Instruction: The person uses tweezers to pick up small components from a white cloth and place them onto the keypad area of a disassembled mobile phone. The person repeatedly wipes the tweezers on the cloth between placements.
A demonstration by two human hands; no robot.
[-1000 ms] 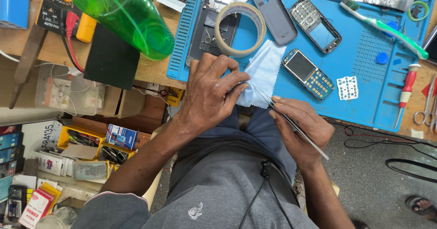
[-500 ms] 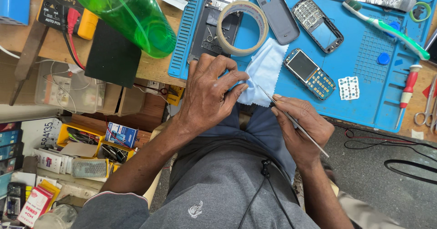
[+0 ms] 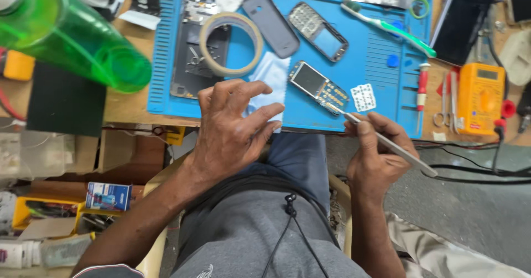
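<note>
On the blue work mat lies one keypad phone at the near edge. The right hand pinches one metal tweezers, the tip touching that phone. The left hand, fingers spread, rests on one pale blue cloth left of the phone. Beyond it: one tape roll, one toothbrush, two phone shells.
</note>
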